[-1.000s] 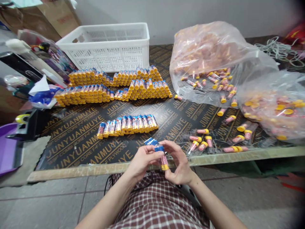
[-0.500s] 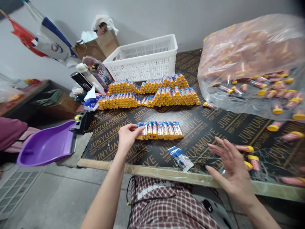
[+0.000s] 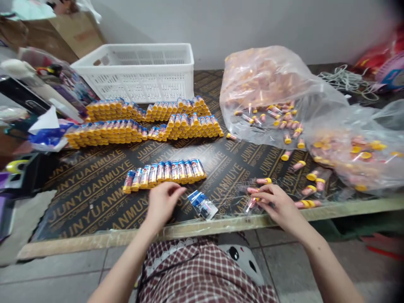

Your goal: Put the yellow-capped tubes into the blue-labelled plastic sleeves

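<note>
Head view: right hand (image 3: 279, 205) has reached loose tubes (image 3: 251, 205), grip unclear; left hand (image 3: 164, 202) is pinched together.

Table print, large: gold capitals on the black table (image 3: 221, 160), JUNYUANMUYE, repeated aslant; I read it best toward the left edge, in pieces elsewhere.
Table print, small: WBP COMBI CORE F-F PLYWOOD, beneath the big name, which I piece together from broken stretches.
Tube row (image 3: 167, 171) by my left hand (image 3: 164, 204): printed labels, too blurred for me to read.
Blue-topped packets (image 3: 203, 205) near the front edge: print too small for me.
Paper bag (image 3: 78, 38) at the back left corner: reddish lettering, illegible.
</note>
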`<state>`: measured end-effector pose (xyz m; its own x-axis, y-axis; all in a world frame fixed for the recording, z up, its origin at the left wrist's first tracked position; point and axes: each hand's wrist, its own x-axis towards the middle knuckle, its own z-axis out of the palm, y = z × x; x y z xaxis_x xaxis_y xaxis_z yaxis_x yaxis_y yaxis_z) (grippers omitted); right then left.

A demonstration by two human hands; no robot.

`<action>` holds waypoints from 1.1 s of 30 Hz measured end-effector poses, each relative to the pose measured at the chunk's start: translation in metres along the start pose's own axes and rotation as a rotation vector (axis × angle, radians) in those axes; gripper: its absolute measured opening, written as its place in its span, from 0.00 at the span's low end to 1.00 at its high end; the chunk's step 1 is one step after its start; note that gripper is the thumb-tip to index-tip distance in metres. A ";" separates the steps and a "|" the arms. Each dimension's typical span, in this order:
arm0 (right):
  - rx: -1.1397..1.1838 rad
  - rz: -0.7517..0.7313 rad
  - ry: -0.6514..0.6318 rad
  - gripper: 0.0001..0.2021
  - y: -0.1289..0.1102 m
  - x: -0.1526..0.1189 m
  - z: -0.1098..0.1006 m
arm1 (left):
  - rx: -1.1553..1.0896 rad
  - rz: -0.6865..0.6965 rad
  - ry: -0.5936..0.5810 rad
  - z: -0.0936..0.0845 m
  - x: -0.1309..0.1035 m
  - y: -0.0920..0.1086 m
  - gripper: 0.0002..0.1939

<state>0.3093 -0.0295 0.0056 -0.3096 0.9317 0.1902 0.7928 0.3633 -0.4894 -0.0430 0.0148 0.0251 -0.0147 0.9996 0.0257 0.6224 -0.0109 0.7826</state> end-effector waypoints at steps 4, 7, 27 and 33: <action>-0.127 0.007 -0.170 0.07 0.000 0.010 0.008 | 0.146 -0.082 -0.224 0.040 -0.013 0.000 0.11; -0.184 0.022 -0.235 0.06 -0.009 0.018 0.013 | 0.146 -0.117 -0.224 0.048 -0.015 -0.001 0.07; 0.497 0.333 0.481 0.07 -0.086 0.022 0.048 | -0.602 -0.304 -0.103 0.040 -0.025 0.011 0.11; 0.559 0.249 0.461 0.10 -0.106 0.014 0.041 | -1.040 -0.560 -0.116 0.040 -0.023 0.020 0.22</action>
<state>0.1999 -0.0548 0.0253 0.1910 0.9365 0.2941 0.3886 0.2030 -0.8987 0.0010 -0.0077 0.0156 0.0214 0.8684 -0.4954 -0.3835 0.4647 0.7981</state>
